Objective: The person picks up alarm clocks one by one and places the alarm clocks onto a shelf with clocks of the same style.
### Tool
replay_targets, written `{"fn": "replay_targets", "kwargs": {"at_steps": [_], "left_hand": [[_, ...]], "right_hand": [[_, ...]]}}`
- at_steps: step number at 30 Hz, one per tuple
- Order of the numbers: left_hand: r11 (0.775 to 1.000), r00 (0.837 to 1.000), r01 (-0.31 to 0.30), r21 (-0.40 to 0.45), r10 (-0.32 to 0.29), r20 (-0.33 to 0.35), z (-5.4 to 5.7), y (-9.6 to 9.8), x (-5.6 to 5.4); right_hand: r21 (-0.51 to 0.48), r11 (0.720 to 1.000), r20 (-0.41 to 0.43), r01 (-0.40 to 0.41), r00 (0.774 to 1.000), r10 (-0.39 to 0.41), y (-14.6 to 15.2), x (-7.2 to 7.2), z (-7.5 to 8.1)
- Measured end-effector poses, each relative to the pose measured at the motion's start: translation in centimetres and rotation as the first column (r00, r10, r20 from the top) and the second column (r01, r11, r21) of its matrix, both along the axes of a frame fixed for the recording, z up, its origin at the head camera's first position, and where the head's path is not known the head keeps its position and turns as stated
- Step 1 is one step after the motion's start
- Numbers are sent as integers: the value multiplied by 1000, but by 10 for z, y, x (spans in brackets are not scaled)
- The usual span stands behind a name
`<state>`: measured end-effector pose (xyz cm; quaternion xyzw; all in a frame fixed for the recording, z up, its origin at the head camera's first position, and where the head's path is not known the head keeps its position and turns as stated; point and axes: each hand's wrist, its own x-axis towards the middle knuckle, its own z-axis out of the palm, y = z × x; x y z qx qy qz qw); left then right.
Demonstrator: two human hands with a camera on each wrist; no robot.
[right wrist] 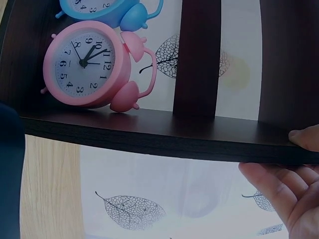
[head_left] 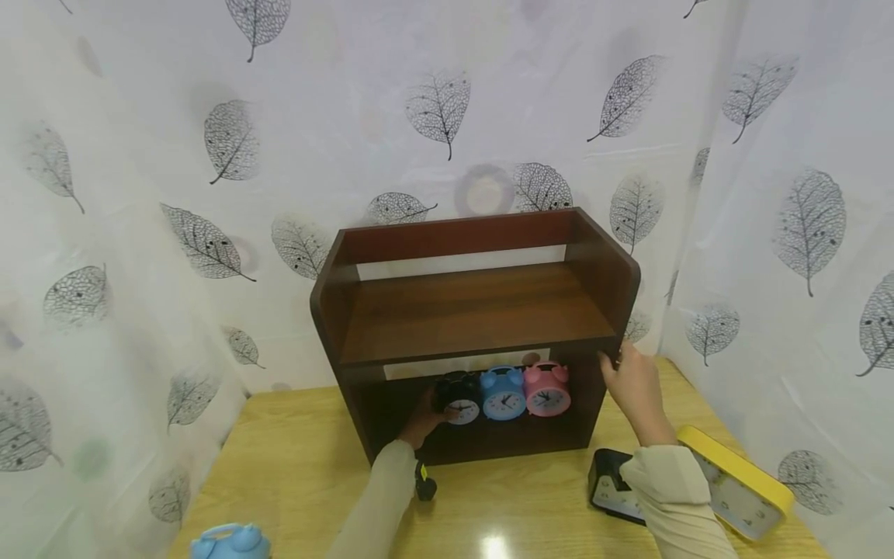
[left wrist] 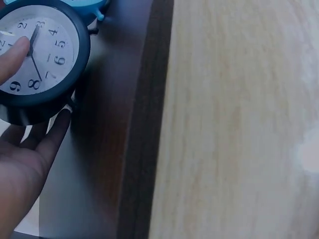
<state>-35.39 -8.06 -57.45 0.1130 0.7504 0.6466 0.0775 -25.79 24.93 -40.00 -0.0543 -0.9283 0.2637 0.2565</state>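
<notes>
On the lower level of a dark brown shelf stand three twin-bell alarm clocks in a row. My left hand holds the black alarm clock at the left of the row, its thumb across the white face and the other fingers behind the case. Beside it is a blue alarm clock, then a pink alarm clock nearest the right side panel. My right hand grips the front edge of that panel, the thumb inside and the fingers outside.
On the wooden table, a black rectangular clock and a yellow-framed clock lie near the right forearm. Another blue alarm clock is at the front left. A leaf-print curtain hangs behind the shelf and along both sides.
</notes>
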Motion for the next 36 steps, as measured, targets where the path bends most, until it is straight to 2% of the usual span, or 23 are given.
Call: {"fn": "replay_targets", "kwargs": {"at_steps": [8, 12, 13, 16, 21, 24, 27, 29, 31, 36], "left_hand": [[999, 999, -31, -32, 32, 25, -9, -3, 2], [1000, 1000, -14, -11, 13, -26, -11, -5, 5], [1000, 998, -11, -23, 9, -57, -12, -6, 7], [999, 995, -23, -43, 19, -96, -10, -8, 11], [995, 996, -65, -75, 61, -65, -2, -8, 18], [995, 996, -64, -75, 59, -68, 11, -11, 28], [996, 993, -45, -72, 36, -113, 24, -15, 41], [996, 987, -40, -74, 28, -157, 31, -18, 48], [994, 978, -60, -93, 40, -205, 32, -21, 52], [966, 946, -182, -185, 120, -303, 19, -28, 60]], "right_hand": [[-8, 1000, -13, -3, 1000, 3, 0, 0, -1], [-10, 1000, -6, -3, 1000, 3, 0, 0, -1], [-10, 1000, -7, -4, 1000, 4, 0, 0, -1], [-10, 1000, -13, -8, 1000, 8, 0, 0, -1], [-4, 1000, -16, -5, 1000, 5, 1, 0, -1], [-3, 1000, -8, -7, 1000, 7, 1, 0, -1], [-5, 1000, -2, -10, 1000, 10, 1, 1, 0], [-6, 1000, -2, -11, 1000, 11, 1, 1, 0], [-10, 1000, -6, -10, 1000, 10, 1, 1, 0], [-10, 1000, -14, -19, 1000, 18, 2, 0, -2]]}}
